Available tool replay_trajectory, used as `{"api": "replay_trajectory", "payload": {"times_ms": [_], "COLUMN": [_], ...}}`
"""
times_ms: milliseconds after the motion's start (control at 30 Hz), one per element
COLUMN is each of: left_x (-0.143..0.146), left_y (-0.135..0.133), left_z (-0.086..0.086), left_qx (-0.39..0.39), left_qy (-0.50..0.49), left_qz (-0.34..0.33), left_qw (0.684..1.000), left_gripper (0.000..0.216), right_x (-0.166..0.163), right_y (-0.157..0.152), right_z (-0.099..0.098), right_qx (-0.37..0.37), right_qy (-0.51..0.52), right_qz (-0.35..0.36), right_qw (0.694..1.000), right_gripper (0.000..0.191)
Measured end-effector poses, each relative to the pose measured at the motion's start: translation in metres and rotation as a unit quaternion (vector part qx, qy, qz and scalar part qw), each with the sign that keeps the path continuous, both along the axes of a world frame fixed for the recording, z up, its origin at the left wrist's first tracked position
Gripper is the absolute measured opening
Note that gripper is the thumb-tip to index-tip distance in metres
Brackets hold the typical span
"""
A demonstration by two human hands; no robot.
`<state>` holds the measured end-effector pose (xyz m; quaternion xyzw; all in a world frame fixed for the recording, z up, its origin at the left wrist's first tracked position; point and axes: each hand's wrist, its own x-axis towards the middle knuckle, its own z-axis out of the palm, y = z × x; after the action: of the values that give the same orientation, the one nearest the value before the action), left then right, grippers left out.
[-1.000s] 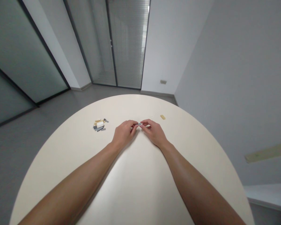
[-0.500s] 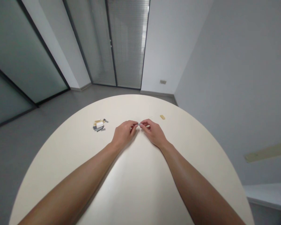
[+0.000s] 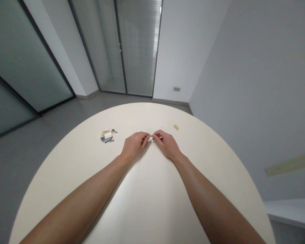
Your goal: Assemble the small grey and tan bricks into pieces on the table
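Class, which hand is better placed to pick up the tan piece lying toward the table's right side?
Right, probably: the right hand is closer to the tan piece; the left hand lies farther away.

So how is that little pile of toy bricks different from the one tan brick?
The pile of small building bricks is many pieces heaped together, but the tan brick is one piece. The pile mixes grey, white and tan; the brick is only tan. The pile lies near the left hand, the tan brick beyond the right hand. Both lie on the cream round table, away from the small grey brick pinched between the hands.
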<state>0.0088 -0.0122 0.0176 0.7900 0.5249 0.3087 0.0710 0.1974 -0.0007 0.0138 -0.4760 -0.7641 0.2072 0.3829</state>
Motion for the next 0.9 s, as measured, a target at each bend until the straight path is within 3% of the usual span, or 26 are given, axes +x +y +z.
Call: {"api": "replay_trajectory", "payload": {"times_ms": [900], "left_x": [0.0005], "left_y": [-0.0021], "left_z": [0.0034], "left_qx": [-0.029], "left_qy": [-0.021], "left_qz": [0.005], "left_qw": [0.999], "left_gripper": [0.020], "right_x": [-0.0001], "right_y": [-0.0022], "right_z": [0.0014], "right_qx": [-0.004], "right_qy": [0.036], "right_qz": [0.045], "right_qw": [0.998], "right_gripper": [0.013]}}
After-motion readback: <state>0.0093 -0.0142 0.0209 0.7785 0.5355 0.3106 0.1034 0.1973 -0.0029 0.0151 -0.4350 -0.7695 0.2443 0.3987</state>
